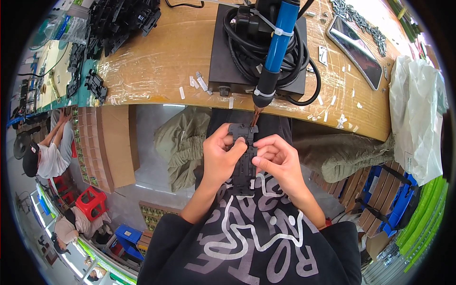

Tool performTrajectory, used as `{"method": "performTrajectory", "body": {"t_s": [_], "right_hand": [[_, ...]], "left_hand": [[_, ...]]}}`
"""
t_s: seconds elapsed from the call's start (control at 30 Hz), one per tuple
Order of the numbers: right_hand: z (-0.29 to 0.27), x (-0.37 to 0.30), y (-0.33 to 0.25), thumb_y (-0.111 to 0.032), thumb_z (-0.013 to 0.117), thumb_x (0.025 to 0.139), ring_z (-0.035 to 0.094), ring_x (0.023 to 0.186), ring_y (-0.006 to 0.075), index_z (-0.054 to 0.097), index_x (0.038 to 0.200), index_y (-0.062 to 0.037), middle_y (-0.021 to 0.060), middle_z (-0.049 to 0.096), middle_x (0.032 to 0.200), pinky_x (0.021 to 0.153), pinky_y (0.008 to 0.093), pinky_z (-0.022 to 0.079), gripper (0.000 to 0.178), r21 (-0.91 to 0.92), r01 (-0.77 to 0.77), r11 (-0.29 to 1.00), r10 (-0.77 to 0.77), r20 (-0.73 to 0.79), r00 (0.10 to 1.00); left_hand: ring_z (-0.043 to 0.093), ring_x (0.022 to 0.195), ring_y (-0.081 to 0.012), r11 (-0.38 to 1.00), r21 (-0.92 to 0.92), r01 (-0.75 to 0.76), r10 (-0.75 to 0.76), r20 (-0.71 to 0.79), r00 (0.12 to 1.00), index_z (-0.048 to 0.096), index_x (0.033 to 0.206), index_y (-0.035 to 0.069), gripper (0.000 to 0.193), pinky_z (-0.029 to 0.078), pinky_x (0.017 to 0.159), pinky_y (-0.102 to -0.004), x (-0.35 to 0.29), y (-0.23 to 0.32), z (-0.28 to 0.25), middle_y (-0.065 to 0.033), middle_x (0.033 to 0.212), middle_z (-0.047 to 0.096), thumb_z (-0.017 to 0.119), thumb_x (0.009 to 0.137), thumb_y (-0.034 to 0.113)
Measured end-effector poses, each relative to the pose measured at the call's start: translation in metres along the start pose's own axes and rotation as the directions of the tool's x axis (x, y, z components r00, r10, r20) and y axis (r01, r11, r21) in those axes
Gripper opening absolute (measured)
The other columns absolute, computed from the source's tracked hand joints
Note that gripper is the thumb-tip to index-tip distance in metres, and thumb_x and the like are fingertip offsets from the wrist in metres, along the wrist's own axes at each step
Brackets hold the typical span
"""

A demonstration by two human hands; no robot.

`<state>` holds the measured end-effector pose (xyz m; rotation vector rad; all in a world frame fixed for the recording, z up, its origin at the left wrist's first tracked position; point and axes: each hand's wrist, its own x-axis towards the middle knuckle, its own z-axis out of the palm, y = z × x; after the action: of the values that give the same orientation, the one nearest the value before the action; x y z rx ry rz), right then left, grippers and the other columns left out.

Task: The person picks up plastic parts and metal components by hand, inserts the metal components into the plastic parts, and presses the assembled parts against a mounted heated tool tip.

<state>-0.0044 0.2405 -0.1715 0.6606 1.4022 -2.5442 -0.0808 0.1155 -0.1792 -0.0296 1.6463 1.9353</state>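
Observation:
A long black molded plastic part (244, 166) stands in front of my chest, just off the table's near edge. My left hand (220, 156) is closed around its upper left side, with the thumb laid across its face. On the opposite side, my right hand (278, 159) has its fingers curled and the fingertips at the part's right edge; any small piece between them is hidden. A blue-handled soldering iron (280, 40), zip-tied to a black box (219, 71), points down over the table edge. Its coppery tip meets, or nearly meets, the part's top end.
Coiled black cable (242, 59) sits on the box. Similar black parts (118, 21) are heaped at the table's far left. A phone (356, 50), small screws (363, 23) and a white plastic bag (415, 118) lie to the right. Two people work at the left, near a red stool (91, 203).

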Motion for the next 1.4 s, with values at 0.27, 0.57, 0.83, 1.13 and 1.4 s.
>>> {"method": "performTrajectory", "body": {"t_s": [0.27, 0.57, 0.83, 1.13, 1.4], "right_hand": [[0.004, 0.004, -0.002, 0.003, 0.058, 0.076, 0.054, 0.063, 0.0087, 0.048, 0.098, 0.0028, 0.0043, 0.055, 0.073, 0.055, 0.0207, 0.044, 0.024, -0.020, 0.027, 0.999, -0.027, -0.019, 0.999], [0.002, 0.001, 0.001, 0.003, 0.058, 0.076, 0.053, 0.063, 0.0084, 0.048, 0.098, 0.0027, 0.0042, 0.054, 0.072, 0.055, 0.0209, 0.045, 0.024, -0.007, 0.013, 1.000, -0.013, -0.024, 1.000], [0.003, -0.001, -0.001, 0.003, 0.058, 0.077, 0.054, 0.063, 0.0082, 0.048, 0.098, 0.0027, 0.0040, 0.054, 0.072, 0.054, 0.0207, 0.045, 0.023, -0.007, 0.032, 0.999, -0.032, -0.037, 0.999], [0.002, -0.003, -0.002, 0.001, 0.057, 0.077, 0.056, 0.062, 0.0110, 0.047, 0.098, 0.0023, 0.0047, 0.055, 0.072, 0.054, 0.0243, 0.049, 0.023, 0.085, -0.020, 0.996, 0.021, -0.019, 1.000], [-0.003, -0.012, 0.010, 0.000, 0.057, 0.078, 0.057, 0.061, 0.0122, 0.049, 0.091, 0.0010, 0.0063, 0.057, 0.077, 0.052, 0.0244, 0.049, 0.016, 0.054, -0.122, 0.991, 0.118, 0.062, 0.991]], "left_hand": [[0.050, 0.059, -0.0032, 1.000, -0.026, -0.007, 0.006, -0.024, 1.000, 0.051, 0.092, -0.004, 0.016, 0.039, 0.050, -0.0166, 0.003, 0.000, -0.002, -0.0044, 0.070, 0.059, 0.049, 0.076, -0.003], [0.050, 0.059, -0.0028, 0.999, -0.022, 0.029, -0.028, 0.009, 1.000, 0.051, 0.092, -0.004, 0.017, 0.039, 0.050, -0.0167, 0.001, 0.001, -0.001, -0.0037, 0.070, 0.059, 0.049, 0.075, -0.004], [0.050, 0.058, -0.0029, 0.997, -0.067, 0.049, -0.050, -0.010, 0.999, 0.051, 0.093, -0.003, 0.017, 0.039, 0.050, -0.0166, 0.000, 0.002, 0.002, -0.0039, 0.069, 0.059, 0.048, 0.076, -0.003], [0.048, 0.054, -0.0023, 0.987, -0.146, 0.068, -0.073, -0.026, 0.997, 0.052, 0.094, -0.002, 0.017, 0.037, 0.046, -0.0165, -0.002, -0.005, 0.003, -0.0021, 0.067, 0.057, 0.048, 0.077, -0.003], [0.047, 0.057, -0.0013, 0.998, -0.059, 0.005, -0.006, -0.012, 1.000, 0.053, 0.092, -0.003, 0.016, 0.037, 0.049, -0.0160, -0.008, -0.016, 0.002, -0.0009, 0.069, 0.057, 0.047, 0.078, -0.003]]}}
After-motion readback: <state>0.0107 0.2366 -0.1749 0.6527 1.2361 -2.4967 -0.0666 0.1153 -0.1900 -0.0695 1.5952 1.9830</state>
